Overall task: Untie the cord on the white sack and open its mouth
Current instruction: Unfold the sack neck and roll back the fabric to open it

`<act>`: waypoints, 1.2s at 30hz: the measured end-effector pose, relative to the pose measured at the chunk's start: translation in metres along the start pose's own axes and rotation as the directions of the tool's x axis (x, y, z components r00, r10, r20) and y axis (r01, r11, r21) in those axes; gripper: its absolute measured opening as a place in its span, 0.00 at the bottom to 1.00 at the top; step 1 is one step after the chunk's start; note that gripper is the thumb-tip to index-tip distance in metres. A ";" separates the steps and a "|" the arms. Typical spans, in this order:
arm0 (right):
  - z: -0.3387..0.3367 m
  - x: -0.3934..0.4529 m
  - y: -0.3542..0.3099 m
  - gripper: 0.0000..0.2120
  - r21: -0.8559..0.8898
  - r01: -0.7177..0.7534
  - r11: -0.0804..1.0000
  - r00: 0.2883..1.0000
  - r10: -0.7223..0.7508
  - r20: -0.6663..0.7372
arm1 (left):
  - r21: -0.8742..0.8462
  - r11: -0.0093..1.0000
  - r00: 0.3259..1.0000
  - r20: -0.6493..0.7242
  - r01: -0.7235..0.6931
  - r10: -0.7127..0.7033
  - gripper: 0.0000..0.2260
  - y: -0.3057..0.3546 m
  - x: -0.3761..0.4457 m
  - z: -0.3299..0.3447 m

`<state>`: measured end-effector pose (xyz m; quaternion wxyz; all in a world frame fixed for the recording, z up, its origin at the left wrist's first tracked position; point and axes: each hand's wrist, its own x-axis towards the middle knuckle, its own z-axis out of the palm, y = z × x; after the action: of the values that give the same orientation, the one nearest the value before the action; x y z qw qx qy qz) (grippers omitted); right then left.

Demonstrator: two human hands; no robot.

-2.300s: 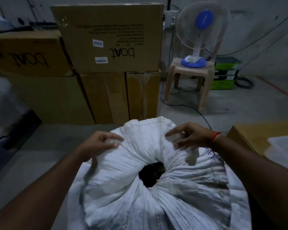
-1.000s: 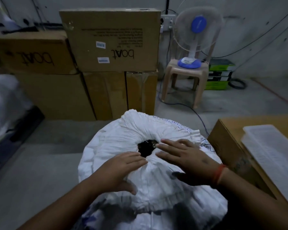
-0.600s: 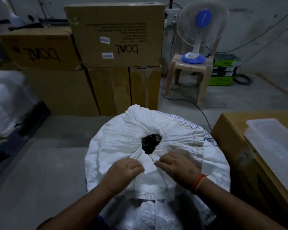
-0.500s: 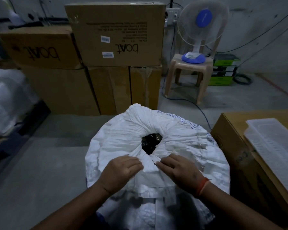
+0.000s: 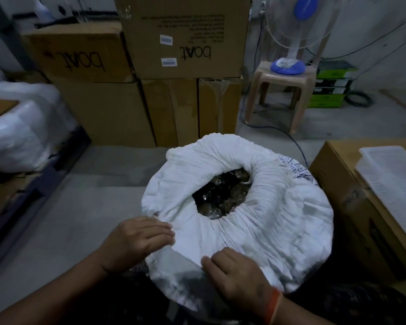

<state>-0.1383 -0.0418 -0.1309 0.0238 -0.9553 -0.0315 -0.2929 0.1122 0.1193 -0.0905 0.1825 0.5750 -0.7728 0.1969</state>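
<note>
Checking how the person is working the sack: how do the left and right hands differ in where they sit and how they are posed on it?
The left hand lies on the near-left edge of the white sack, fingers spread fairly flat; the right hand sits lower, at the near rim, knuckles bent, seeming to grip the fabric. The right wrist wears an orange band; the left wrist is bare. Both touch the rolled cloth on the near side of the open mouth.

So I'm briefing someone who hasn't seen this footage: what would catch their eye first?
The white sack fills the centre foreground, its rolled-down mouth open on dark contents. Both hands rest on its near rim, the left hand on the left edge and the right hand nearer the camera. Behind stand stacked cardboard boxes, with a blue-and-white fan on a plastic stool at upper right.
</note>
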 end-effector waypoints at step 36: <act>0.008 -0.036 0.187 0.10 -0.156 0.088 0.984 0.976 -0.054 0.210 | 0.040 0.996 0.925 0.371 0.078 -0.088 0.37 -0.098 0.032 0.116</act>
<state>-0.1495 -0.2293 -0.1626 -0.0692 -0.9773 -0.0438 -0.1952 0.1911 0.0078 -0.1644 0.0340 0.6362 -0.7660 0.0858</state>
